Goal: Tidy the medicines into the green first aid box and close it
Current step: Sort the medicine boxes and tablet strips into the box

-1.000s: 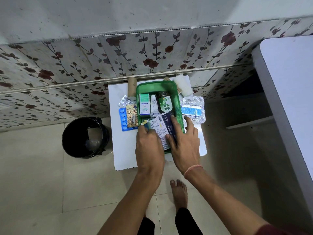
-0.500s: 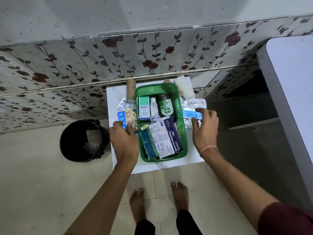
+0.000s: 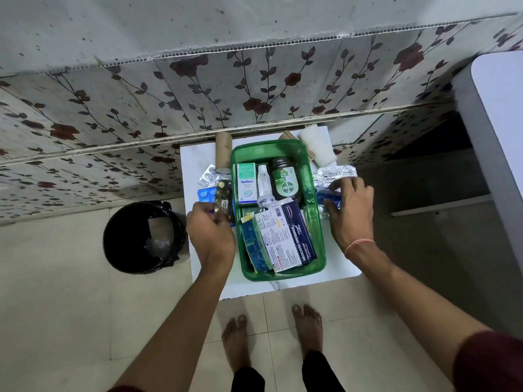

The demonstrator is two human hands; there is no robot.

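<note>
Head view, looking down: a small white worktop stands against a flower-patterned wall, and on it sits the green first aid box, open, with no lid on it. Inside, at the far end, stand a white-and-green carton, a small white bottle and a dark antiseptic bottle; at the near end lie a dressings carton and a green packet, tilted against each other. The left hand is just left of the box, fingers closed on a gold pill strip raised above a blue pill strip that lies on the worktop. A silver pill strip lies just beyond these, and a brown cardboard tube lies at the far left corner. The right hand is just right of the box, fingers curled over a blue pill strip resting on silver foil strips; whether it has gripped them cannot be told. A white bandage roll lies at the far right corner. On the tiled floor to the left stands a black bin. Two bare feet show near the worktop.
</note>
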